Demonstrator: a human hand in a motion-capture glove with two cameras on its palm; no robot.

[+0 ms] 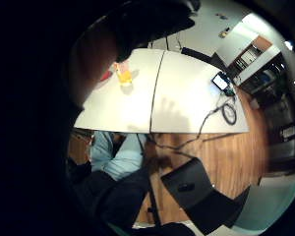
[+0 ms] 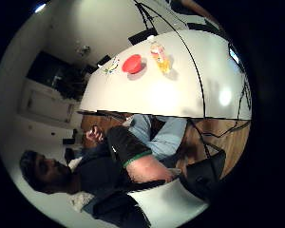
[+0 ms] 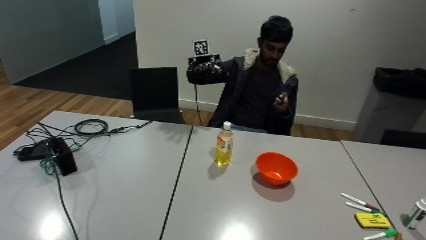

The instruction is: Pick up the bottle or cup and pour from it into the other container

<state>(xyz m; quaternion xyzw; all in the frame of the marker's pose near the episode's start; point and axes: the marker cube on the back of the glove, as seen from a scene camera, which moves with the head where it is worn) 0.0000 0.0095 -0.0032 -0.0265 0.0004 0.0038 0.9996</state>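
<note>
A clear bottle (image 3: 224,145) of yellow liquid with a white cap stands upright near the middle of the grey table (image 3: 120,190). An orange bowl (image 3: 276,168) sits just beside it on the table. The person sits behind the table with the gloved right hand (image 3: 204,69) raised at shoulder height, well above and behind the bottle; its fingers hang relaxed and hold nothing. In the palm views the bottle (image 1: 123,74) (image 2: 160,56) and bowl (image 2: 132,63) look small and far off. The glove's fingers (image 1: 152,22) partly hide the bowl (image 1: 106,75).
A black device (image 3: 61,155) with tangled cables and a cable coil (image 3: 91,126) lies on the table's left part. Markers (image 3: 359,202) and a yellow eraser (image 3: 371,220) lie at the right front. A black chair (image 3: 156,95) stands beside the person, whose bare left hand (image 3: 281,100) is raised at the chest.
</note>
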